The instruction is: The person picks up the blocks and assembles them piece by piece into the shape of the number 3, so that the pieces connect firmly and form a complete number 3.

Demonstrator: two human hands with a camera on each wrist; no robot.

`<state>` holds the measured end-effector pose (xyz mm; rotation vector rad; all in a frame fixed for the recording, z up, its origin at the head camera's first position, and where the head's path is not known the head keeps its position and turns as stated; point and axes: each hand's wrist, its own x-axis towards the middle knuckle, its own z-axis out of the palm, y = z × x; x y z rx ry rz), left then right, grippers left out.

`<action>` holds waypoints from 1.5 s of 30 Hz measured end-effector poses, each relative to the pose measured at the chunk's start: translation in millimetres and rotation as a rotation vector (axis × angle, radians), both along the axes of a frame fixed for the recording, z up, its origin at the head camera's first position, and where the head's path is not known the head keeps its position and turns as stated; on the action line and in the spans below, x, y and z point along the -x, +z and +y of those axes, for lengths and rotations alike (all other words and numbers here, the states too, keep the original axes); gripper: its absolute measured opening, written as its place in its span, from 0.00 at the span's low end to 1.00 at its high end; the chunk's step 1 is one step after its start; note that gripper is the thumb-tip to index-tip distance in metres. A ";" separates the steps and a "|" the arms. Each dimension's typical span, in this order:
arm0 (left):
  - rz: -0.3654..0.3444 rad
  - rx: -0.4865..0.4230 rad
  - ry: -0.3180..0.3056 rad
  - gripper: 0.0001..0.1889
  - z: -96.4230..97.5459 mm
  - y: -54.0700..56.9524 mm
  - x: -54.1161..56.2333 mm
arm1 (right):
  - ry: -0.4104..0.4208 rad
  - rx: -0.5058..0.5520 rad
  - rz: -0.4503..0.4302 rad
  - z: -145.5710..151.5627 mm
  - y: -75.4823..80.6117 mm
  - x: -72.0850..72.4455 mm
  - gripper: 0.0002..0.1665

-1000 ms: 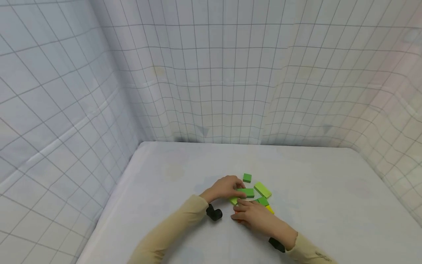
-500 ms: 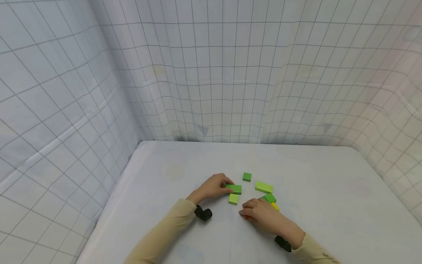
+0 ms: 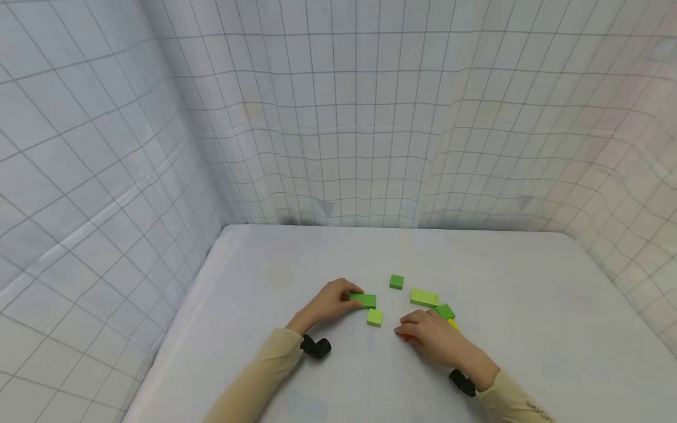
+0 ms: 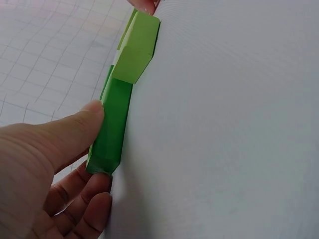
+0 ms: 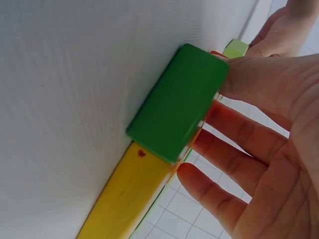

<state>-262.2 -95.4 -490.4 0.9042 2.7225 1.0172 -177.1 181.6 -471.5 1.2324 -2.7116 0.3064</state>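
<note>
My left hand (image 3: pixel 330 302) pinches a long green block (image 3: pixel 365 301) between thumb and fingers, low over the white table. In the left wrist view the thumb lies along that block's side, the fingertips at its near end. A small lime block (image 3: pixel 374 318) stands just in front of it. My right hand (image 3: pixel 436 338) grips a red block (image 3: pixel 406 337), mostly hidden under the fingers. Around that hand are a green block (image 3: pixel 445 311) and a yellow block (image 3: pixel 453 324), partly covered. The right wrist view shows a green block (image 5: pixel 179 102) against a yellow block (image 5: pixel 119 191), beside the fingers.
A small green block (image 3: pixel 396 282) sits farther back on the table (image 3: pixel 296 258). To its right lies a lime block (image 3: pixel 424 298), close to the right hand's group. White grid-patterned cloth (image 3: pixel 338 129) surrounds the table at the back and sides.
My left hand has drawn the long green block left, away from the group. The right hand has moved right and slightly back with the red, green and yellow blocks; the long lime block has turned.
</note>
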 end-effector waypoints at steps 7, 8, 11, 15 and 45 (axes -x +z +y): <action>0.018 -0.048 -0.005 0.16 -6.9 -2.5 -2.9 | -0.014 0.008 -0.023 -2.1 2.0 3.9 0.09; 0.014 -0.049 -0.005 0.16 -7.8 -3.1 -3.1 | -0.019 0.010 -0.030 -3.5 2.9 4.8 0.09; -0.003 -0.053 -0.010 0.17 -9.8 -4.7 -3.7 | -0.029 0.019 -0.055 -9.4 5.6 8.5 0.10; -0.031 -0.059 -0.005 0.21 -10.9 -6.8 -4.8 | -0.062 0.028 -0.077 -19.4 8.4 15.4 0.17; 0.050 -0.129 -0.011 0.17 -14.9 -17.6 -6.0 | -0.178 0.031 -0.201 -50.9 4.3 45.7 0.16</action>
